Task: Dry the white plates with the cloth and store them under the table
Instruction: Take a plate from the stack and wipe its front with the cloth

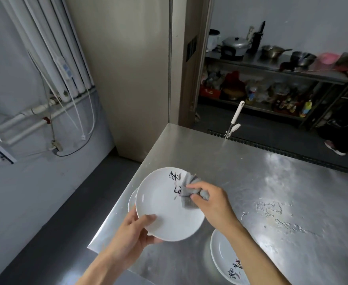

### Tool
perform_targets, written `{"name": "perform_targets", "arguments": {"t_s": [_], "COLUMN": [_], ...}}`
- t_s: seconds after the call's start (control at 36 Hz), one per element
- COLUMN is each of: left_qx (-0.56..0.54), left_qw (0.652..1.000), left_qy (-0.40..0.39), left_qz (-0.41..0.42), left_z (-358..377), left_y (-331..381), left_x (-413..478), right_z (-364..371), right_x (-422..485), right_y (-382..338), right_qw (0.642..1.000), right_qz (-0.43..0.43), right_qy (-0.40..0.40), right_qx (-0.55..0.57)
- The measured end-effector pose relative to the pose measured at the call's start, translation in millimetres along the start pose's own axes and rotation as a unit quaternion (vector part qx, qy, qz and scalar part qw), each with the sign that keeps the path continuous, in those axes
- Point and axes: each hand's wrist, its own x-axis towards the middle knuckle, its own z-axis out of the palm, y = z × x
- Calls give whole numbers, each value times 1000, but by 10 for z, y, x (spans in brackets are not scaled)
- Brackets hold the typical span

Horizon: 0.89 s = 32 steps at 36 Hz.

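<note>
One plate (165, 212), face up — cloth (186, 191) touching

Glossy white plate (165, 208), grey woven cloth (189, 192), streaky brushed-metal table (272, 182)

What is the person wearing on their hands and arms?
Nothing. The left hand and right hand are bare: no gloves, rings or watch show. The left forearm and right forearm are bare too, with no sleeves in view.

Working kitchen; steel table (272, 182); shelves (272, 68) of pots (236, 45).
</note>
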Motion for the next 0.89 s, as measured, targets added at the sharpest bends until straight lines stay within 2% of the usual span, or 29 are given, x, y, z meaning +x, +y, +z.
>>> {"name": "perform_targets", "arguments": {"t_s": [0.08, 0.22, 0.28, 0.36, 0.47, 0.56, 0.67, 0.75, 0.89], "left_qx": [58, 184, 180, 124, 72, 69, 49, 55, 159], "left_qw": [998, 975, 976, 990, 997, 997, 998, 996, 983], "left_qy": [-39, -122, -123, -62, -22, -18, -16, -38, -26], "left_qz": [-5, -30, -26, -4, 0, -20, -43, -65, -83], "left_z": [-129, -197, -144, -133, -91, -2, 244, 428, 563], "left_y": [144, 181, 103, 50, 4, -141, -400, -561, -671], "left_x": [30, 86, 93, 160, 185, 165, 134, 131, 369], "right_z": [-187, -415, -403, -349, -366, -440, -409, -418, -722], "right_x": [65, 184, 201, 74, -210, -323, -493, -601, -825], "right_y": [-1, -107, -105, -2, 182, 318, 492, 807, 1322], "right_qw": [999, 985, 985, 990, 994, 994, 979, 976, 973], "right_qz": [9, -32, -60, -85, 7, 36, 134, 136, 179], "right_qy": [-42, -156, -128, -50, -102, -86, -13, 55, 45], "right_qx": [-9, -68, -100, -102, -39, -56, 150, 162, 136]}}
